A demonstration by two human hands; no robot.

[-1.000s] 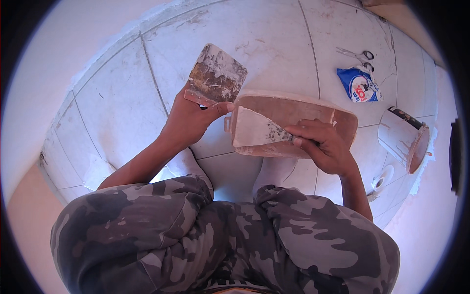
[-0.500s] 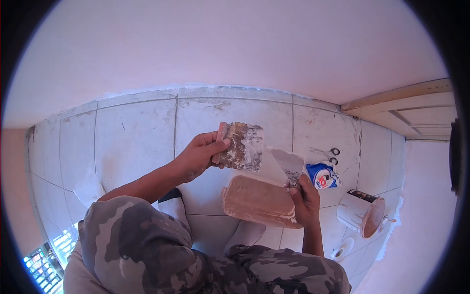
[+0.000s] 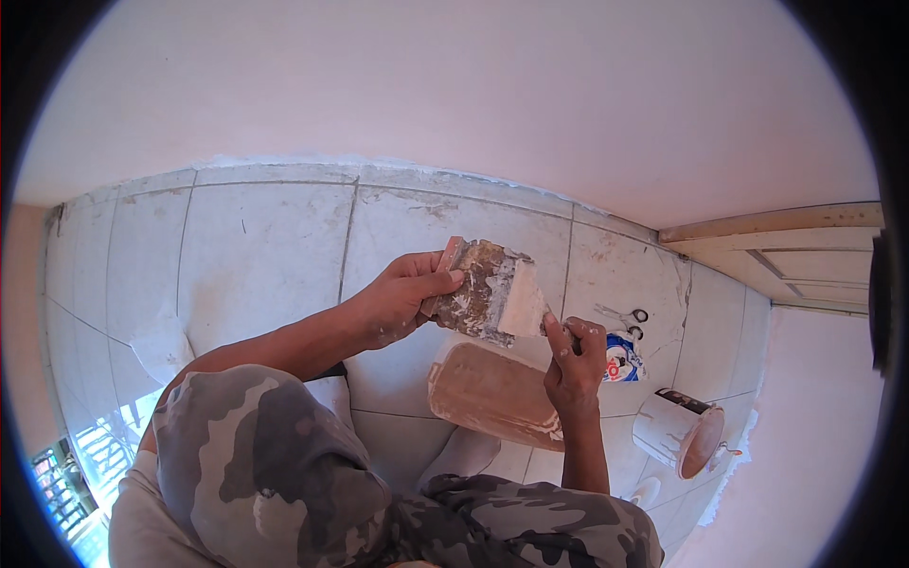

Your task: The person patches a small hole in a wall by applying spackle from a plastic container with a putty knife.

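Note:
My left hand is closed on the reddish back edge of a wide filling knife, whose blade is crusted with dried brown and white filler. My right hand grips a narrower putty knife. Pale pinkish filler covers the part of its blade that shows. The two blades meet in front of me, the putty knife's edge against the wide blade. Below them lies an oblong pinkish-brown plastic tub, smeared with filler; my right wrist overlaps its right end.
Scissors and a blue-and-white packet lie on the tiled floor to the right. Beyond stands a smeared white bucket. A pink wall runs along the far side, with a wooden door at right.
The two knives, held apart before, now touch. My right hand has moved up, turning its blade against the wide one; my left has shifted slightly right. Filler now shows on the putty knife.

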